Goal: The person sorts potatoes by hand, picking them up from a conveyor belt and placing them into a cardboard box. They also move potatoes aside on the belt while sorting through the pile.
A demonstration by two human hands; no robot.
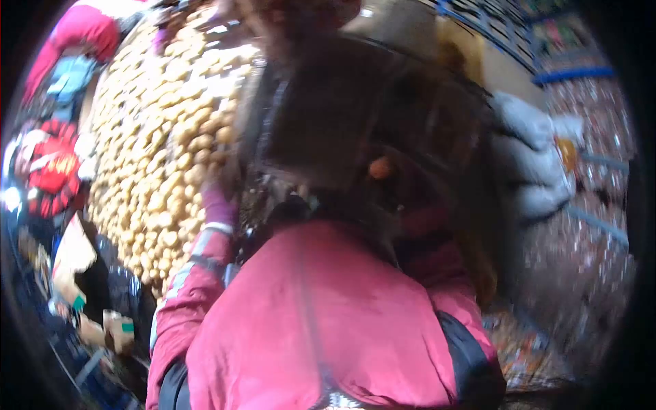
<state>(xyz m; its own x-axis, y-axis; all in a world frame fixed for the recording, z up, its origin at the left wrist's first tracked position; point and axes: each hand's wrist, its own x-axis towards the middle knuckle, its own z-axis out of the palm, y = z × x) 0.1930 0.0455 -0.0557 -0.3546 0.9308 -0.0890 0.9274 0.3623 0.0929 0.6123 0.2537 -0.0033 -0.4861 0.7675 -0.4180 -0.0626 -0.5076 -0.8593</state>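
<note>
A large heap of round, pale yellow-brown produce [164, 157] that looks like potatoes fills the left of the view. At its right edge lies my left hand [220, 203], in a purple glove; its fingers are dark and blurred, and I cannot make out whether they hold anything. Beside the heap, in front of my chest, is a large dark box-like thing [321, 123]. One round orange-brown item [378, 168] shows below it. My right sleeve runs into deep shadow at the right, and the right hand does not show.
Other people in pink [82, 31] and red [53, 167] clothing are at the left. White sacks [536, 157] lie at the right, near stacked net bags [591, 116] and a blue rack [499, 34]. Opened cardboard [74, 256] stands at the lower left.
</note>
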